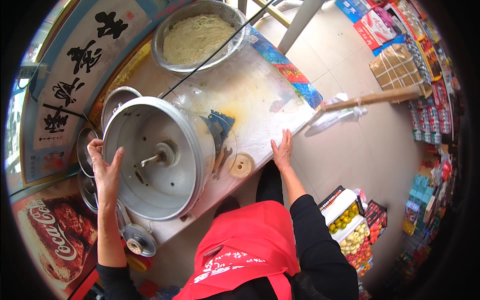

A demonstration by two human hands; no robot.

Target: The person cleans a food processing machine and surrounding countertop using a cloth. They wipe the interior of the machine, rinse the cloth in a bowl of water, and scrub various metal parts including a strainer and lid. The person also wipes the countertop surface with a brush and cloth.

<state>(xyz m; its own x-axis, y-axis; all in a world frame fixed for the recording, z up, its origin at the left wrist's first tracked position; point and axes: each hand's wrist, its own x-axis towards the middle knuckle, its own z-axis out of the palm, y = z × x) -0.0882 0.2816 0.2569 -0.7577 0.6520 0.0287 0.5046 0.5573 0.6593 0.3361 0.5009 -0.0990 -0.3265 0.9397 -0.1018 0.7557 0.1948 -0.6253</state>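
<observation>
A large metal drum (123, 187) stands on the table (270, 97) with its mouth towards me. Inside, a bent metal shaft (150, 160) sticks out of a central hub. My left hand (107, 165) is at the drum's left rim, thumb over the mouth and fingers outside. Flat on the table's front edge, my right hand (283, 150) holds nothing, its fingers apart. Between the hands lie an open-end wrench (224, 163) and a pale wooden disc (242, 165) with a centre hole. A dark blue piece (224, 122) shows behind the drum.
A metal basin (159, 56) holds a pale, doughy mass (198, 39) at the back. Smaller metal bowls (85, 150) sit left of the drum. A pulley wheel (139, 240) is at the front corner. A wooden bar (375, 100) juts right; fruit crates (343, 213) stand on the floor.
</observation>
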